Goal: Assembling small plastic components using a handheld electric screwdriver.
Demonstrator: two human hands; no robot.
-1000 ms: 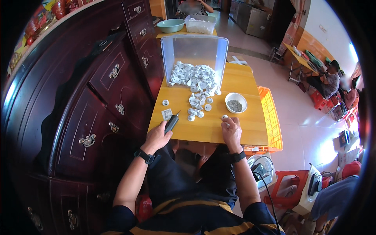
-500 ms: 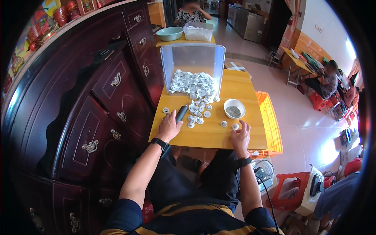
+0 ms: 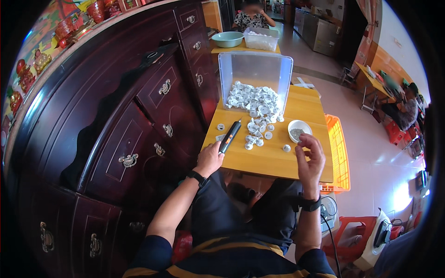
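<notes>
My left hand [image 3: 210, 160] is closed around a slim black electric screwdriver [image 3: 230, 137] with an orange mark, its tip slanting up and away over the table [image 3: 232, 160]. My right hand [image 3: 312, 156] is raised at the near side of a white bowl [image 3: 291, 128] of tiny grey metal pieces. Its thumb and fingers curl together, and whatever they may hold is hidden. One small round white plastic part [image 3: 286, 148] lies just left of that hand. Between my hands and beyond, similar white parts [image 3: 254, 140] trail from a heap [image 3: 255, 98] in a clear plastic bin [image 3: 256, 62] tipped on its side.
A dark wooden cabinet [image 3: 139, 120] stands close along the left. An orange plastic crate [image 3: 339, 153] sits beside the table's right edge. Farther off, a person [image 3: 252, 19] sits behind a green basin [image 3: 228, 39] and a tub of white pieces [image 3: 262, 41]. Red stools stand at right.
My right hand has lifted off the white part near the bowl and its fingers have drawn together. The screwdriver in my left hand now points more upright. The whole view has shifted.
</notes>
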